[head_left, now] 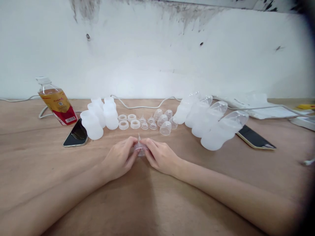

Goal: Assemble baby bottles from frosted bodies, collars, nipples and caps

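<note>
My left hand and my right hand meet low over the table, pinching a clear screw ring from both sides. Out of the top of that ring rises the thin tip of a clear bottle nipple; how far it sits in the ring is partly hidden by my fingers. Just beyond my hands lie several loose rings, several clear nipples and several clear domed caps.
White frosted bottles stand at the left. Capped bottles line up at the right. Phones lie outside both groups. A drink bottle, a white cable and a plastic bag are along the wall.
</note>
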Demonstrator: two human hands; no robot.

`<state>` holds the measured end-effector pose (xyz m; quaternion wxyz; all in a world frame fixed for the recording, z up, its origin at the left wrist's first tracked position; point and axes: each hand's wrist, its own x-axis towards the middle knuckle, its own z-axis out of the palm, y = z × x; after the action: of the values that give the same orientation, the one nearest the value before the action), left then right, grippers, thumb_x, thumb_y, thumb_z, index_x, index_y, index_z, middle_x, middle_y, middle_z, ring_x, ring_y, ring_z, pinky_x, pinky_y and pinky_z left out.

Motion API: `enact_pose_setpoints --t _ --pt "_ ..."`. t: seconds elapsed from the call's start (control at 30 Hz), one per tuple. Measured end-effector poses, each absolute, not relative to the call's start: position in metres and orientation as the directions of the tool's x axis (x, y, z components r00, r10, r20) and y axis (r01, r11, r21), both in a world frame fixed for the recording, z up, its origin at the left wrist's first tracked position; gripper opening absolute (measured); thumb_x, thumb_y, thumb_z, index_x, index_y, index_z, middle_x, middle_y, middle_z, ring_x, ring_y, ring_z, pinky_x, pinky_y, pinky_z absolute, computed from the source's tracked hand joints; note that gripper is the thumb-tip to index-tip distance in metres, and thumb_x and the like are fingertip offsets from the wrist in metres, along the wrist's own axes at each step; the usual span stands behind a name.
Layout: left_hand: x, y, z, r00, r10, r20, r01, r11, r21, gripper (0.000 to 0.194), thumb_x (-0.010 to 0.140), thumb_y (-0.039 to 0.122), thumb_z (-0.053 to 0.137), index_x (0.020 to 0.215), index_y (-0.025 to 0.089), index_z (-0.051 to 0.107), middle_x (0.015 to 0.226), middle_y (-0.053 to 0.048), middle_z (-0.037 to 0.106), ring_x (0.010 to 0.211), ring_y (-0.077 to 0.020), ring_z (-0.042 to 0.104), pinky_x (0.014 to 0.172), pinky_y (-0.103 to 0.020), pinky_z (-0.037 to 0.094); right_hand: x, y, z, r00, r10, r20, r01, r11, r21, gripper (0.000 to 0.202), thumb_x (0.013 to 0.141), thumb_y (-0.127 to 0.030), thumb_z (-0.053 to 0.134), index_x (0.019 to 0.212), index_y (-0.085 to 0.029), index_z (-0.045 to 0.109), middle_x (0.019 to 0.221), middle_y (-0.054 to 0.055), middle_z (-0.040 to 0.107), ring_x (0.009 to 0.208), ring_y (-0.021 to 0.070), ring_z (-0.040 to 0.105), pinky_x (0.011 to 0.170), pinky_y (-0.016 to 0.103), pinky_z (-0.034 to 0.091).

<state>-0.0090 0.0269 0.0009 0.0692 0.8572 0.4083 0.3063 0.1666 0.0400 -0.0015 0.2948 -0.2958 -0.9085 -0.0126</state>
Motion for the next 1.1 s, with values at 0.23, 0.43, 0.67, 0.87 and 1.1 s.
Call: enact_pose_setpoints --t 0.23,0.43,0.67,0.87,1.1 --pt "-0.007 0.029 0.000 0.555 0.612 0.563 0.635 -0.749 0.189 0.007 0.081 0.013 0.037 0.083 0.018 0.041 0.068 -0.001 0.056 0.063 -0.0150 0.055 0.058 -0.025 0.042 0.161 0.035 -0.001 -0.601 0.557 0.573 0.519 0.817 -0.250 0.009 0.080 -0.011 0.034 0.083 -0.017 0.040 0.064 0.002 0.056 0.054 0.0128 0.053 0.049 0.022 0.039" --pt "-0.007 0.028 0.000 0.474 0.721 0.506 0.721 -0.647 0.247 0.005 0.081 0.018 0.040 0.086 0.020 0.040 0.069 0.000 0.057 0.062 -0.0154 0.057 0.054 -0.025 0.042 0.164 0.037 0.000 -0.569 0.684 0.458 0.541 0.730 -0.419 0.012 0.083 -0.015 0.034 0.093 -0.017 0.039 0.077 0.004 0.056 0.062 0.0138 0.053 0.056 0.026 0.040" --pt "-0.010 0.031 -0.009 0.416 0.738 0.531 0.740 -0.615 0.274 0.017 0.081 0.013 0.038 0.096 0.020 0.039 0.089 -0.003 0.064 0.075 -0.0176 0.062 0.062 -0.028 0.047 0.166 0.040 0.003 -0.589 0.791 0.165 0.049 0.238 -0.970 0.030 0.080 -0.029 0.050 0.101 -0.024 0.028 0.090 0.002 0.052 0.074 0.0119 0.055 0.049 0.020 0.041" --pt "-0.017 0.032 0.007 0.402 0.613 0.680 0.757 -0.641 0.131 0.045 0.074 0.027 0.057 0.112 0.018 0.035 0.121 -0.011 0.049 0.115 -0.0259 0.043 0.093 -0.043 0.036 0.169 0.053 -0.001 -0.507 0.858 0.085 -0.183 -0.011 -0.983 0.050 0.061 -0.016 0.069 0.100 -0.025 0.037 0.098 0.001 0.049 0.087 0.0134 0.056 0.069 0.026 0.047" --pt "-0.068 0.056 0.029 -0.207 0.560 0.802 0.853 -0.299 0.429 0.068 0.069 0.035 0.062 0.123 0.018 0.024 0.131 -0.012 0.024 0.122 -0.0321 0.030 0.084 -0.047 0.040 0.173 0.058 0.005 -0.384 0.923 0.010 -0.153 -0.053 -0.987 0.051 0.057 -0.015 0.070 0.101 -0.024 0.046 0.101 0.002 0.047 0.086 0.0173 0.058 0.065 0.028 0.047"
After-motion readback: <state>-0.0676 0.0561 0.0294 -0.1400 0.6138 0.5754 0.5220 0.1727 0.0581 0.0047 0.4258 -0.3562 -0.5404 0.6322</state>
